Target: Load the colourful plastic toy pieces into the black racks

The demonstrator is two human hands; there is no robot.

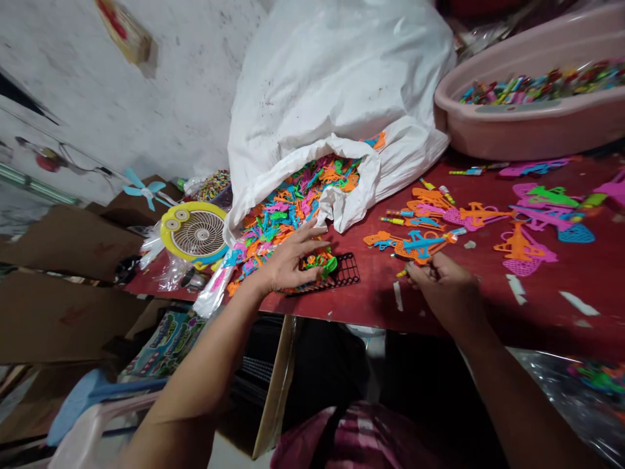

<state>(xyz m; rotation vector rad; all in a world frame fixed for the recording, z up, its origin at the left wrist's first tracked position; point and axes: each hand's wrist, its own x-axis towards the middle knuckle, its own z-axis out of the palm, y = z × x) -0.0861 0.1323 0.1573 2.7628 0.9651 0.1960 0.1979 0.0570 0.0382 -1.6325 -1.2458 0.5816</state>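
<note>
The left hand, fingers spread, rests beside green and orange plastic pieces on a black plastic grid, partly hiding it. The right hand curls on the red tabletop; its fingers hide whether it holds anything.

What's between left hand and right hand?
Between the left hand and right hand, the head view shows a black plastic grid holding green and orange plastic pieces, then a white scrap.
</note>
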